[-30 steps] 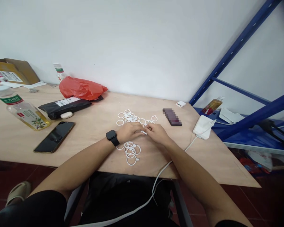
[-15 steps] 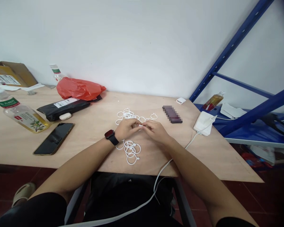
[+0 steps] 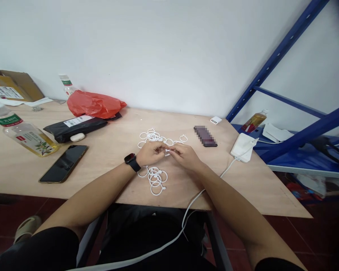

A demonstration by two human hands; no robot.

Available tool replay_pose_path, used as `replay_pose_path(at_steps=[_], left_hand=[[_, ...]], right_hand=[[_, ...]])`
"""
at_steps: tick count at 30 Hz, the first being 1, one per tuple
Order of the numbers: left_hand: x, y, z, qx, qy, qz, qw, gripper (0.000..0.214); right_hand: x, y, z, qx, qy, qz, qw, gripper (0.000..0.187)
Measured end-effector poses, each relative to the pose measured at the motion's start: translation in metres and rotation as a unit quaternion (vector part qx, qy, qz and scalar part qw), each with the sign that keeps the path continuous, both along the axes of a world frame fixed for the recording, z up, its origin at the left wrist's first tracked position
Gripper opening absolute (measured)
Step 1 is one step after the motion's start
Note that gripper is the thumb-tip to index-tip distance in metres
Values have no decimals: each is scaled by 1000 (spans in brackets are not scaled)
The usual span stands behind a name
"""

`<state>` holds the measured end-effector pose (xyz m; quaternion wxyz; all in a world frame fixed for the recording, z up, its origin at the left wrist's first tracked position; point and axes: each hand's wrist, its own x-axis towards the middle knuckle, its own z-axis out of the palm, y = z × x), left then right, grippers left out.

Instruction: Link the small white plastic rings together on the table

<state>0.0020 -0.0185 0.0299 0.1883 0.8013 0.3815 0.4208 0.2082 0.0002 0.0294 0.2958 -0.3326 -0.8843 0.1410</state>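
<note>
My left hand [image 3: 151, 153], with a black watch on its wrist, and my right hand [image 3: 185, 156] meet over the middle of the wooden table [image 3: 115, 150]. Both pinch one small white plastic ring [image 3: 167, 151] between their fingertips. A loose heap of white rings [image 3: 152, 136] lies just beyond the hands. A linked bunch of white rings [image 3: 156, 180] lies on the near side, under my left wrist.
A black phone [image 3: 63, 163] and a tea bottle [image 3: 25, 133] lie at the left, with a black parcel [image 3: 73, 128] and red bag [image 3: 94, 105] behind. A dark phone [image 3: 205, 136], white charger [image 3: 242, 147] with cable, and blue shelving [image 3: 299, 139] are on the right.
The hands lifted slightly off the table and drew closer, both still working the same ring. The view shifted a little; nothing else on the table moved.
</note>
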Motion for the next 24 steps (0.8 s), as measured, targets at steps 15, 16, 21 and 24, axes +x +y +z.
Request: replay_pose_path(at_steps=[15, 16, 21, 24], left_hand=[[1, 1, -1, -63, -24, -8, 998, 15], [2, 1, -2, -76, -34, -10, 997, 15], [5, 3, -6, -126, -80, -16, 989, 11], [6, 3, -7, -125, -89, -10, 988, 9]], right_hand=[[-1, -3, 4, -15, -3, -14, 1000, 21], [-1, -3, 4, -14, -2, -15, 1000, 21], [-2, -4, 2, -18, 4, -9, 1000, 15], [-4, -5, 1, -31, 5, -7, 999, 14]])
